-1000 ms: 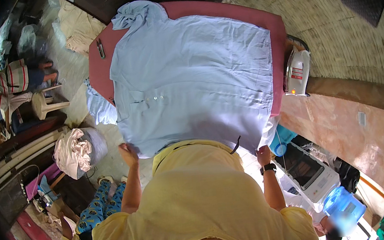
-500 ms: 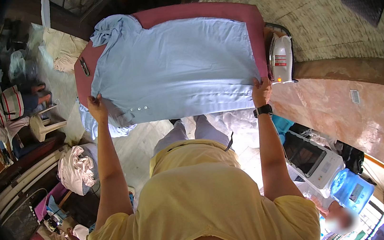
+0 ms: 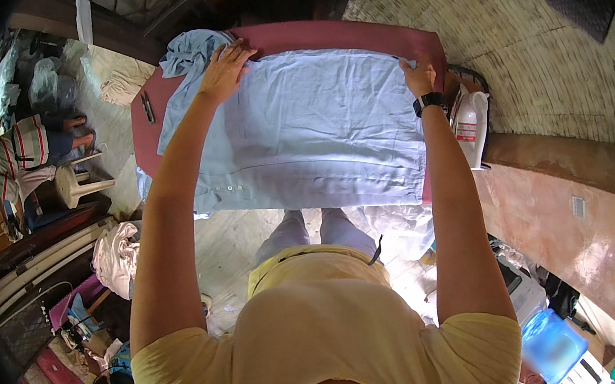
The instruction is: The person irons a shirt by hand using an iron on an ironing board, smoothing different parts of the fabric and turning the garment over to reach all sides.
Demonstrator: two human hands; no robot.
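Note:
A light blue button-up shirt (image 3: 314, 122) lies spread over a maroon padded ironing board (image 3: 334, 31). Its buttons show near the board's front edge, and a bunched part is heaped at the far left. My left hand (image 3: 225, 73) rests on the shirt's far edge beside that heap, fingers stretched out. At the far right corner of the cloth, my right hand (image 3: 420, 77) has its fingers curled at the shirt's edge; a dark watch is on that wrist. A white iron (image 3: 471, 126) stands just right of the board, partly behind my right forearm.
A small dark tool (image 3: 148, 108) lies on the board's left end. To the left are a white stool (image 3: 76, 186), a person in striped clothing (image 3: 19, 154) and a pale cloth heap (image 3: 117, 257). A blue water container (image 3: 553, 346) stands at lower right; a ledge (image 3: 549, 155) runs along the right.
Both hands have let go of the shirt's near edge and moved away from me to its far edge. My left hand also shifted right. The shirt and board appear slightly lower in view.

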